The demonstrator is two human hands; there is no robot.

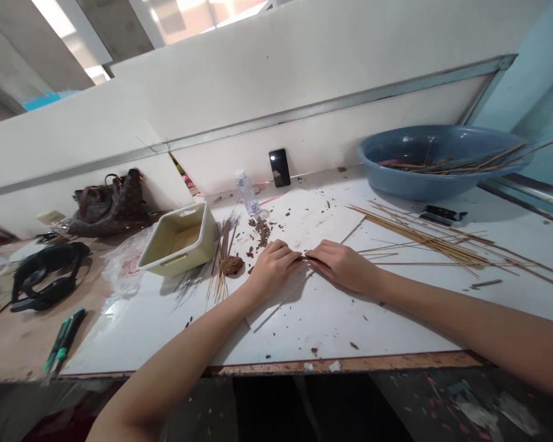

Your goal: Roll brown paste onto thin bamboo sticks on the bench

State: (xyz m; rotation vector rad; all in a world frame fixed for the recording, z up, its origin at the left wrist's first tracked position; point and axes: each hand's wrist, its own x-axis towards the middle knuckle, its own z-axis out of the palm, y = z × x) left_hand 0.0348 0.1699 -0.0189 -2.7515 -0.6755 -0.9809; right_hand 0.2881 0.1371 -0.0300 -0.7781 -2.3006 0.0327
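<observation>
My left hand (271, 269) and my right hand (343, 265) meet at the fingertips on a white sheet (304, 224), pinching a thin dark stick (309, 259) between them. Its ends are hard to follow. Left of my left hand lie a brown lump (231, 265), a small bundle of thin wooden sticks (222, 261) and scattered brown shavings (260, 232). A spread of long bamboo sticks (424, 240) lies right of my right hand, not touching it.
A blue plastic basin (424, 175) holding sticks stands at the back right. Also present are a cream plastic tray (179, 240), a water bottle (247, 193), an upright phone (279, 167), a brown handbag (110, 205), green-handled tools (64, 334) and a black strap (48, 276).
</observation>
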